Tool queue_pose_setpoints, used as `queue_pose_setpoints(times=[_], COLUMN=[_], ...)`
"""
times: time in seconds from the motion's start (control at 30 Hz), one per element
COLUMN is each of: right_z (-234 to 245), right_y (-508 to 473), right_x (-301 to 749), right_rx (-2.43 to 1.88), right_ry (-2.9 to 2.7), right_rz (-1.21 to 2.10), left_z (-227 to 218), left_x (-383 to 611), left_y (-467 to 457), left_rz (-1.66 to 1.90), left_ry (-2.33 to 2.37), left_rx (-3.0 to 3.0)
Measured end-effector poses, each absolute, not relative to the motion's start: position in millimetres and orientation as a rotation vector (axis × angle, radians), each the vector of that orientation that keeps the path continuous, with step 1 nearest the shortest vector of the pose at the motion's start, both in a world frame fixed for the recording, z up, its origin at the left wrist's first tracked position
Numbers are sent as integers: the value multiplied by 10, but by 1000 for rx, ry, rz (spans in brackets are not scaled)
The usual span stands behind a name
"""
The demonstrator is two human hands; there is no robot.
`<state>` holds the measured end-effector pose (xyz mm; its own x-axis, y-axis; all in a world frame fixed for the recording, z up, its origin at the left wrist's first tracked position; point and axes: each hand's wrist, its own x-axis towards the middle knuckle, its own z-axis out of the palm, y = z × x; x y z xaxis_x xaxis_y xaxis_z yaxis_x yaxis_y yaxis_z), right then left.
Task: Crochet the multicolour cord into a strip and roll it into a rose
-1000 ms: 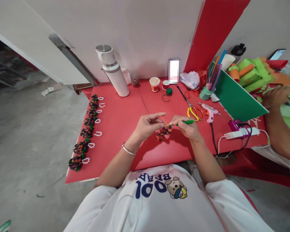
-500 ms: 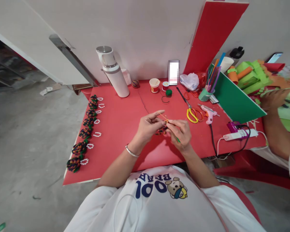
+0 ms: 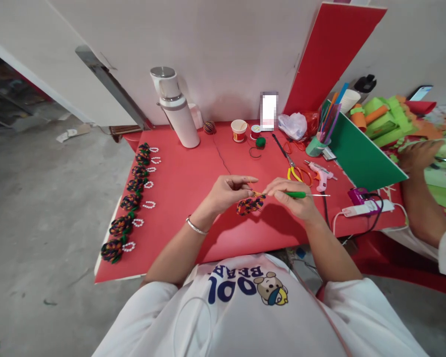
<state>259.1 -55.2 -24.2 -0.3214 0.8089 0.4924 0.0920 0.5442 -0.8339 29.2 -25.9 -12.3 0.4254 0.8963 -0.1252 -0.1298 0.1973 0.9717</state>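
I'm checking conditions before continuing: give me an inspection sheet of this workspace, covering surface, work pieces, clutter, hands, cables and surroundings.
Surface: red tabletop, yarn bundles along its left edge beside white bead loops.
Job's things: multicoloured yarn piece, green-handled tool.
Clutter: scissors and pink glue gun to the right; white flask at the back.
Left hand: pinches the multicoloured yarn piece.
Right hand: grips the green-handled tool.
Cables: black cord from the pink glue gun; white power strip right.
Surroundings: another person's hand, right of the green board.
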Motion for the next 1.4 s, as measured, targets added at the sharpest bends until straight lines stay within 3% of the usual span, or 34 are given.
queue_pose_setpoints(times=[0.13, 0.33, 0.7, 1.0, 1.4], right_z=[-529, -767, -784, -826, -546], right_y=[-548, -656, -749, -898, -647], right_x=[2397, 2136, 2154, 2002, 2539], right_rx=[-673, -813, -862, -1000, -696], right_ry=[-1353, -1380, -1335, -1439, -1818], right_rz=[1098, 718, 561, 41, 355], left_z=[-149, -199, -241, -328, -198], left_x=[369, 420, 425, 734, 455], left_y=[-274, -310, -262, -444, -327], left_rz=[902, 1001, 998, 1165, 886], left_ry=[799, 808, 791, 785, 745], left_rx=[1106, 1103, 1158, 866, 921])
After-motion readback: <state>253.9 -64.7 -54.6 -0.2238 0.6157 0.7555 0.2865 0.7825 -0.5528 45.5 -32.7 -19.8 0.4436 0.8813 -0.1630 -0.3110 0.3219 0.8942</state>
